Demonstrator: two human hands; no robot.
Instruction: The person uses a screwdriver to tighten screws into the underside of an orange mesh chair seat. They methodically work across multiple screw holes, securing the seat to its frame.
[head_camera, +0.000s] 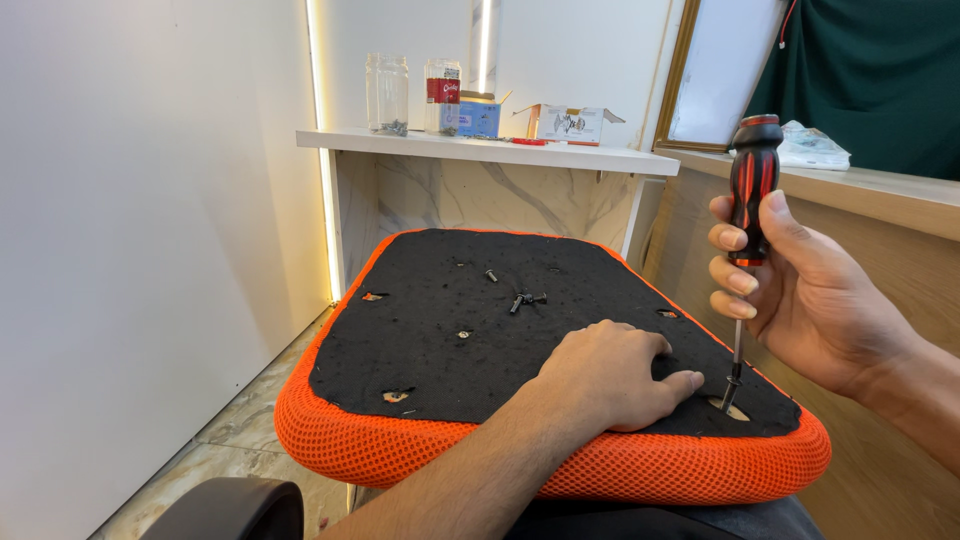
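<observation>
White walls and a marble-patterned panel back a white shelf (490, 150) that carries two clear glass jars (388, 93) with small dark bits at the bottom, a red-labelled jar (442, 96) and two open cardboard boxes (568, 122). Below it lies an upturned seat cushion (450, 330), rounded-rectangular, its underside covered in rough black fabric and rimmed with orange mesh. Loose black screws (525, 299) lie near its middle, and small holes show near its corners. The left hand (615, 372) rests flat on the black fabric near the cushion's near right corner, fingers spread, gripping nothing. The right hand (800, 290) is clamped round the red-and-black handle of a screwdriver (750, 200), held upright, its tip in the hole at that corner.
</observation>
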